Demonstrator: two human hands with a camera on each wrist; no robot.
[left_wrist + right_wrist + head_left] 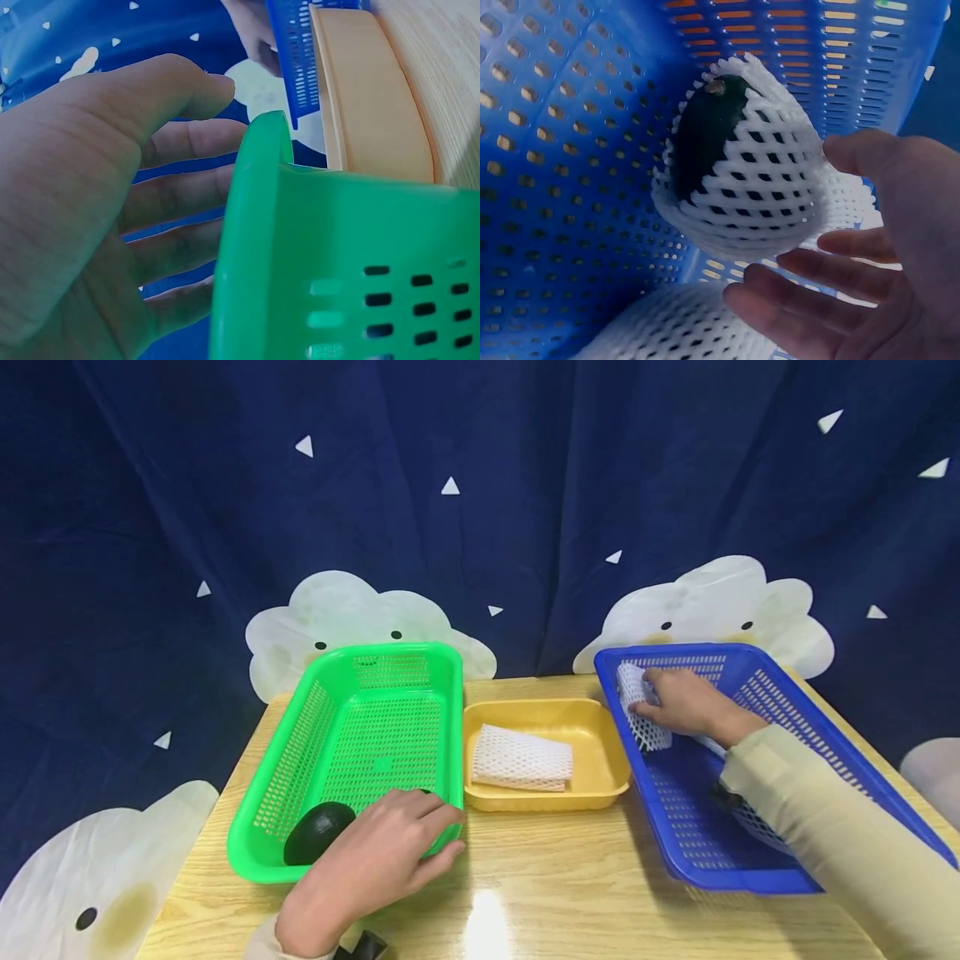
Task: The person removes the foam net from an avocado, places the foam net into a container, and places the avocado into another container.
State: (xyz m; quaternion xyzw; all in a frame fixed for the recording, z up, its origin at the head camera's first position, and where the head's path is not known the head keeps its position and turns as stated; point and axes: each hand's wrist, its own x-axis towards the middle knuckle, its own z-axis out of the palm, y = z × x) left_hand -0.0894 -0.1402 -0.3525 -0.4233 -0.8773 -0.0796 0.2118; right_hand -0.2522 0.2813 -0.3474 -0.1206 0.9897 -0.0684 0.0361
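In the head view my left hand [386,847] hovers at the front right corner of the green basket [247,827], its fingers loosely spread and holding nothing. A dark avocado [318,832] lies in that basket beside the hand, and a second dark bit shows behind the knuckles. My right hand [690,702] reaches into the blue basket [660,831]. There, an avocado [701,139] sits in a white foam net [761,180]. The right thumb is at the net's edge and the fingers spread loosely beside it; the grip is not closed.
Between the baskets stands a yellow tray [600,752] with flat white foam netting [522,757] in it. Another netted fruit [682,330] lies in the blue basket, partly hidden by the right sleeve in the head view. A dark blue curtain [525,527] hangs behind the wooden table [555,877].
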